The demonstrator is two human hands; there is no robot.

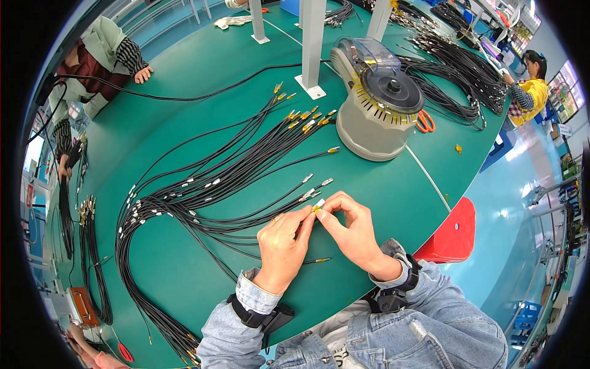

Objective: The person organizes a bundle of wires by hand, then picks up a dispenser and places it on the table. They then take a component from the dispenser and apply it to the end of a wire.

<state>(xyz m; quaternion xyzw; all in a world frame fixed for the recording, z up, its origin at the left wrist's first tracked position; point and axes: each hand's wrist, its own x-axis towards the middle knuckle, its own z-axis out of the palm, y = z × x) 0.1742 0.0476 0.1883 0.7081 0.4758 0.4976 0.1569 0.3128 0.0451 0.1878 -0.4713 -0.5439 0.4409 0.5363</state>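
Observation:
My left hand [283, 246] and my right hand [353, 230] meet at the fingertips over the near part of the table. Between them sits the silvery connector [320, 203] of a black cable, with a bit of yellow tape [316, 209] on it. Left thumb and forefinger pinch the cable end; the right ones press the tape. Fingers partly cover both. Beside my hands lies a large bundle of black cables [172, 203] with white labels. Several far ends carry yellow tape [307, 120]; a few nearer connectors [326, 182] are bare metal.
A round grey tape dispenser [375, 126] stands beyond my hands, near a metal post [312, 55]. Orange-handled scissors [425, 122] lie beside it. More cables [455, 74] cover the far right. A red stool [452, 237] is by the table edge. Co-workers stand left [101, 55] and right [536, 92].

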